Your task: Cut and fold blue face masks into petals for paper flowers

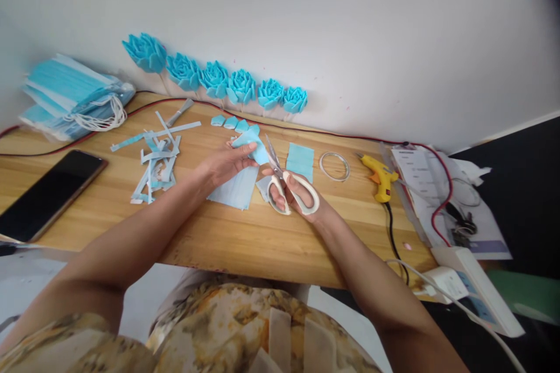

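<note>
My left hand pinches a small piece of light blue mask fabric and holds it up over the wooden table. My right hand grips white-handled scissors, fingers through the loops, blades pointing up and touching the fabric's right edge. Under the hands lies a larger blue fabric sheet. A blue square piece lies just right of the scissors. Small cut blue petals sit in a row behind the hands.
Several blue fabric flowers lean on the wall. A stack of face masks and a phone are at left, cut strips between. A tape ring, yellow glue gun, papers, power strip lie right.
</note>
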Motion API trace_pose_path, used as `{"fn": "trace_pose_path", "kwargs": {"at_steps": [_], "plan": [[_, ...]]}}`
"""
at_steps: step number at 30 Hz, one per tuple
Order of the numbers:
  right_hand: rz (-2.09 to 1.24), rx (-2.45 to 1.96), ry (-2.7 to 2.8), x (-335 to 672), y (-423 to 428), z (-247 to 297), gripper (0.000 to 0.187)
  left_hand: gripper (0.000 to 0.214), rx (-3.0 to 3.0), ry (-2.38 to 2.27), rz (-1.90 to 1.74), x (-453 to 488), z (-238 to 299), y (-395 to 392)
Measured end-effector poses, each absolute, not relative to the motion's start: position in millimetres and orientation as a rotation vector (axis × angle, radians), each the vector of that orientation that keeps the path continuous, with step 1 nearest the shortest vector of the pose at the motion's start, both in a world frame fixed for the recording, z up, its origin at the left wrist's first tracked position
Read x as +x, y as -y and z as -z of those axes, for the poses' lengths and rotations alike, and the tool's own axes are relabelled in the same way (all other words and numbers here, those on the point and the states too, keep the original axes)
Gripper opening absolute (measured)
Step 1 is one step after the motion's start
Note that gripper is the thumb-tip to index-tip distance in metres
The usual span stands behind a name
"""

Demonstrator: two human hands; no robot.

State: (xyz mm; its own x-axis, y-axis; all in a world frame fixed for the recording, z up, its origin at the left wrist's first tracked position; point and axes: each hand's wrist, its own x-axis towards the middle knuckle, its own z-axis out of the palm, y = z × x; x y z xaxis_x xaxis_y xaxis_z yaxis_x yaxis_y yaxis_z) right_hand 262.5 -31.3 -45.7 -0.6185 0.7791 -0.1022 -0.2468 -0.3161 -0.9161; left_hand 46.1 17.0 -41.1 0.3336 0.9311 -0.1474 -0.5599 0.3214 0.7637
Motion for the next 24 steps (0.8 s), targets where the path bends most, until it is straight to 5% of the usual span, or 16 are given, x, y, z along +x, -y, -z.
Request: {"fn": "trace_pose_path", "kwargs": {"at_steps": [24], "plan": [[-1.983, -0.667, 1.311, 260.1, 32.6, 43.0, 0.048, 0.03, 0.785, -0.714, -1.016, 46.3, 40.7, -14.2]]}}
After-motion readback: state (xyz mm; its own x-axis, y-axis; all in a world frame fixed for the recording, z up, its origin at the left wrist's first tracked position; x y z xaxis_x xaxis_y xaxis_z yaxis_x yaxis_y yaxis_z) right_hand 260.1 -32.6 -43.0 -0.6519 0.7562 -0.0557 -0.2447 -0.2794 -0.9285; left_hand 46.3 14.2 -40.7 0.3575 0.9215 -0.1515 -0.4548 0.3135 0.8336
